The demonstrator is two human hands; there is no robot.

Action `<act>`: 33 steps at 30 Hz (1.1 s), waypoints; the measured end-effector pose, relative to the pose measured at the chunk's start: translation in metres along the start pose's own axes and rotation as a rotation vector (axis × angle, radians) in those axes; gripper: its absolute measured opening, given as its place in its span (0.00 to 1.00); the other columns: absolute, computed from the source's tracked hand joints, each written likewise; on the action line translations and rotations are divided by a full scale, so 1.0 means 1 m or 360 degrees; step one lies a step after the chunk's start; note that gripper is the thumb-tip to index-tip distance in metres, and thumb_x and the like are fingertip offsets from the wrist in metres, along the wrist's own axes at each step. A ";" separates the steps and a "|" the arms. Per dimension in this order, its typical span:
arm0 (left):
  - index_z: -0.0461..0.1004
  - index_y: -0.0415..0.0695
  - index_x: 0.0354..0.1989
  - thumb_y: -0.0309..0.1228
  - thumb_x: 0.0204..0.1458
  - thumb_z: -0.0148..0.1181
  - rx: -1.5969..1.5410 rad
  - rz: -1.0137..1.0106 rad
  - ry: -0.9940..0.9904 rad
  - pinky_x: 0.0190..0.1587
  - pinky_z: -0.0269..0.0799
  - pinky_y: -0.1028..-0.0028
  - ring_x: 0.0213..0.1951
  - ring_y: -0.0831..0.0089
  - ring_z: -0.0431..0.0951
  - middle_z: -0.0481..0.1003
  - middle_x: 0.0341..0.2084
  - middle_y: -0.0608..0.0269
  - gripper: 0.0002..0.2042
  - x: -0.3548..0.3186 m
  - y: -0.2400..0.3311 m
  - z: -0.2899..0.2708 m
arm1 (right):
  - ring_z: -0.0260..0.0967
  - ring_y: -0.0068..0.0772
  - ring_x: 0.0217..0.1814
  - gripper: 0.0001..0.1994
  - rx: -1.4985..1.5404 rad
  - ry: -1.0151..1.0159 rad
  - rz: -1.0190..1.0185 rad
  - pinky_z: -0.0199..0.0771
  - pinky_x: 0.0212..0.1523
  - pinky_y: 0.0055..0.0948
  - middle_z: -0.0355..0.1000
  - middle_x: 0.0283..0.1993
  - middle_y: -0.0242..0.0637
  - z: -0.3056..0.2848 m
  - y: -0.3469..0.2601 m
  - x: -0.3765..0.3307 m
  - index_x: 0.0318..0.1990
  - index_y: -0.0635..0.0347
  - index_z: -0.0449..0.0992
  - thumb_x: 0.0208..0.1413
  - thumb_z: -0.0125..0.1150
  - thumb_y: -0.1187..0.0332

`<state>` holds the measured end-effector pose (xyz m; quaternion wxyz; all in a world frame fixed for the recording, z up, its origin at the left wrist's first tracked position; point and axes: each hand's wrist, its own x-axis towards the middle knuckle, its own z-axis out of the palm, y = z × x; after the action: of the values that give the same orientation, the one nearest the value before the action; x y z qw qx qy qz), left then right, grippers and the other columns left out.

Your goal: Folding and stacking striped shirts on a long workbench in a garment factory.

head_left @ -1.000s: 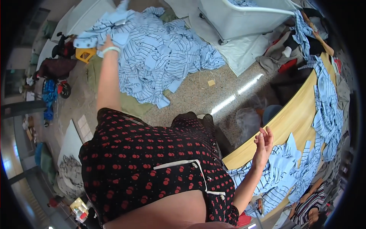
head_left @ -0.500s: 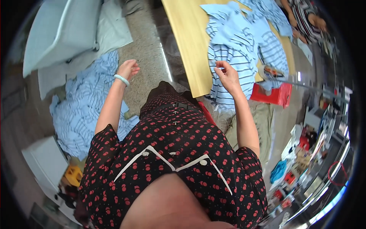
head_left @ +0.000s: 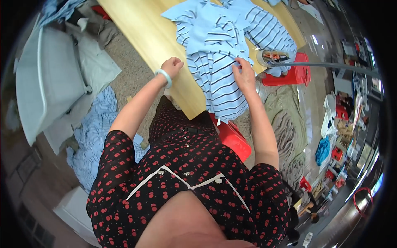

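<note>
Overhead, looking down on a black dress with red dots at six o'clock. Right hand at about one o'clock, fingers curled and pinching a fold of the light blue striped shirt, knuckles up, wrist toward five o'clock. Striped shirt spread over the near edge of the yellow wooden table, lower hem hanging past the edge toward six o'clock, just above a red plastic box. More light blue striped garments heaped beyond it at twelve to one o'clock, touching and partly overlapping the held shirt. Left hand at eleven o'clock, loosely closed into a fist, holding nothing visible, resting at or just over the bare table edge, well apart from the shirt; pale green bangle around the wrist. Down on the floor at eight o'clock, a crumpled pile of blue striped cloth; at nine to ten o'clock, a grey-white fabric cart. At two o'clock, a second red crate beside the table end, with olive-grey cloth heaped below it at three o'clock.
</note>
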<state>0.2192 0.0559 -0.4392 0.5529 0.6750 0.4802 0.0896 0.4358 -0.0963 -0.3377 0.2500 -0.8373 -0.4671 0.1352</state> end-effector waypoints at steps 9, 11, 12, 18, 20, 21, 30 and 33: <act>0.68 0.36 0.31 0.56 0.36 0.53 -0.0190 -0.0673 -0.0393 0.24 0.64 0.76 0.21 0.73 0.63 0.66 0.23 0.63 0.29 0.104 0.044 0.015 | 0.66 0.39 0.39 0.24 0.0239 0.0238 0.0900 0.62 0.43 0.30 0.69 0.37 0.46 0.018 0.064 0.029 0.41 0.67 0.67 0.42 0.52 0.54; 0.68 0.37 0.31 0.55 0.36 0.54 -0.0220 -0.0745 -0.0484 0.22 0.64 0.77 0.20 0.74 0.65 0.67 0.22 0.63 0.28 0.107 0.043 0.018 | 0.66 0.33 0.35 0.23 0.0363 0.0244 0.0971 0.63 0.39 0.26 0.70 0.33 0.43 0.017 0.059 0.040 0.39 0.67 0.69 0.42 0.54 0.54; 0.67 0.38 0.31 0.54 0.36 0.55 -0.0267 -0.0817 -0.0562 0.21 0.64 0.78 0.19 0.74 0.66 0.67 0.22 0.63 0.27 0.107 0.046 0.019 | 0.67 0.27 0.31 0.22 0.0479 0.0246 0.1020 0.65 0.36 0.22 0.71 0.29 0.40 0.018 0.059 0.045 0.36 0.67 0.71 0.42 0.55 0.54; 0.63 0.39 0.34 0.29 0.45 0.51 -0.0965 -0.0839 -0.0847 0.21 0.69 0.79 0.21 0.73 0.71 0.70 0.26 0.60 0.10 0.083 0.090 -0.038 | 0.65 0.27 0.26 0.12 0.0294 0.0622 0.0895 0.63 0.30 0.23 0.69 0.22 0.37 0.018 0.051 0.048 0.27 0.63 0.71 0.40 0.57 0.61; 0.63 0.39 0.35 0.27 0.45 0.50 -0.1383 -0.0649 -0.0960 0.21 0.68 0.80 0.21 0.74 0.71 0.70 0.26 0.60 0.09 0.069 0.105 -0.074 | 0.65 0.28 0.26 0.10 0.0278 0.0762 0.0797 0.63 0.29 0.23 0.68 0.22 0.38 0.002 0.026 0.043 0.27 0.62 0.70 0.41 0.57 0.65; 0.63 0.39 0.34 0.27 0.45 0.50 -0.1468 -0.0613 -0.0962 0.21 0.68 0.80 0.21 0.75 0.71 0.70 0.25 0.61 0.08 0.054 0.120 -0.088 | 0.65 0.30 0.26 0.07 0.0160 0.0868 0.0464 0.63 0.29 0.24 0.68 0.24 0.38 -0.008 0.015 0.036 0.27 0.63 0.69 0.42 0.55 0.68; 0.64 0.42 0.32 0.28 0.47 0.50 -0.1327 -0.1174 -0.0894 0.18 0.68 0.84 0.19 0.78 0.71 0.69 0.19 0.65 0.06 0.019 0.054 -0.109 | 0.66 0.39 0.31 0.07 -0.0033 0.0401 0.0174 0.64 0.33 0.28 0.67 0.29 0.42 0.004 -0.015 -0.009 0.31 0.64 0.66 0.45 0.52 0.71; 0.64 0.42 0.32 0.29 0.47 0.50 -0.1304 -0.1137 -0.0863 0.19 0.69 0.83 0.19 0.78 0.71 0.69 0.19 0.65 0.06 0.034 0.057 -0.107 | 0.65 0.41 0.37 0.18 0.0013 0.0352 0.0461 0.63 0.36 0.31 0.67 0.32 0.45 0.000 -0.016 0.042 0.35 0.65 0.68 0.44 0.52 0.57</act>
<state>0.1985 0.1558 -0.3657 0.8662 0.2032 0.4456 -0.0991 0.4459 -0.0538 -0.3284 0.2812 -0.9045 -0.3108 0.0788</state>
